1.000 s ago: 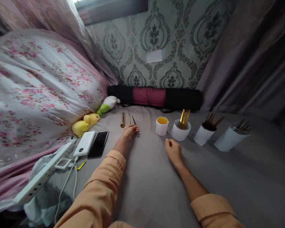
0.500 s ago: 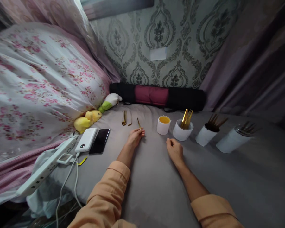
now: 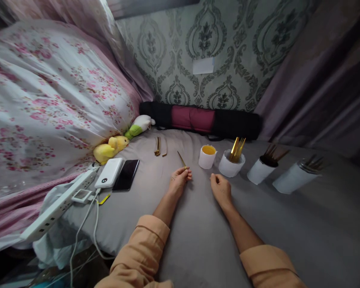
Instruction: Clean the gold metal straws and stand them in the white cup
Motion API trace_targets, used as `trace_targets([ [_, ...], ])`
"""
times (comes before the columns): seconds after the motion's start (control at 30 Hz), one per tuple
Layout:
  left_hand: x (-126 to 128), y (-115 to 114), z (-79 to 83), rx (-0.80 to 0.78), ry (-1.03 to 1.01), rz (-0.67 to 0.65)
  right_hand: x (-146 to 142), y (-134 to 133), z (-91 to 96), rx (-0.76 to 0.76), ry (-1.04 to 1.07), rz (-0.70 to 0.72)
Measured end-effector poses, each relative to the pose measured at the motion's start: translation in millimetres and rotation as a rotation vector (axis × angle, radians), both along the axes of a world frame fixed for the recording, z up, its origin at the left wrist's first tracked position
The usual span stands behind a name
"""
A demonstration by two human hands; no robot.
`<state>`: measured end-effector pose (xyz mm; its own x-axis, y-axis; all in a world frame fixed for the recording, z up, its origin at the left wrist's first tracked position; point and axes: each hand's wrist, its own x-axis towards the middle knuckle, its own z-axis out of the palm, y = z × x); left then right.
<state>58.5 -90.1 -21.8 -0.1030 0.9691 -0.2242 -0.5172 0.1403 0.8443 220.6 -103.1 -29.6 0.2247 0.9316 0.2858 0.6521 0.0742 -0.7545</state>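
My left hand [image 3: 180, 182] pinches the near end of a thin gold-coloured stick [image 3: 181, 159], whose pointed far end angles up and left over the grey sheet. Further left lie several similar gold sticks [image 3: 157, 147] with bent ends, and a single one [image 3: 165, 147] beside them. My right hand [image 3: 221, 189] rests on the sheet as a loose fist, with nothing visible in it. Just beyond it are a white-wrapped cup with a yellow inside [image 3: 207, 159] and a wider white cup [image 3: 231, 167] holding upright gold sticks [image 3: 237, 149].
Farther right, two white-wrapped containers [image 3: 260, 173] [image 3: 294, 178] hold dark thin sticks. At left are a black phone [image 3: 126, 175], a white power bank [image 3: 109, 173], cables, a power strip [image 3: 63, 206] and plush toys [image 3: 111, 149]. A black-and-maroon roll [image 3: 193, 119] lies along the wall.
My left hand has moved right and slightly nearer, carrying the gold stick, which now leans more to the left. My right hand has stayed in place.
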Motion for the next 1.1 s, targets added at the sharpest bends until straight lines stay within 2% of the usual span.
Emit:
trace_targets([
  [0.37, 13.5, -12.2, -6.5, 0.1, 0.316, 0.072, 1.0, -1.4, 0.0, -0.016, 0.032, 0.042],
  [0.53, 12.0, -17.2, -10.2, 0.219, 0.52, 0.097, 0.7, -3.1, 3.0, -0.014, 0.045, 0.061],
  [0.77, 13.8, -25.5, -3.3, 0.394, 0.722, 0.106, 1.4, -3.5, 2.9, -0.02, 0.101, 0.08],
  [0.9, 16.0, -29.6, 0.4, 0.453, 0.779, 0.076, 1.8, -4.1, 0.7, -0.026, 0.143, 0.09],
  [1.1, 17.8, -34.1, 1.9, 0.478, 0.739, 0.023, 0.9, -6.9, 4.4, -0.024, 0.251, 0.119],
])
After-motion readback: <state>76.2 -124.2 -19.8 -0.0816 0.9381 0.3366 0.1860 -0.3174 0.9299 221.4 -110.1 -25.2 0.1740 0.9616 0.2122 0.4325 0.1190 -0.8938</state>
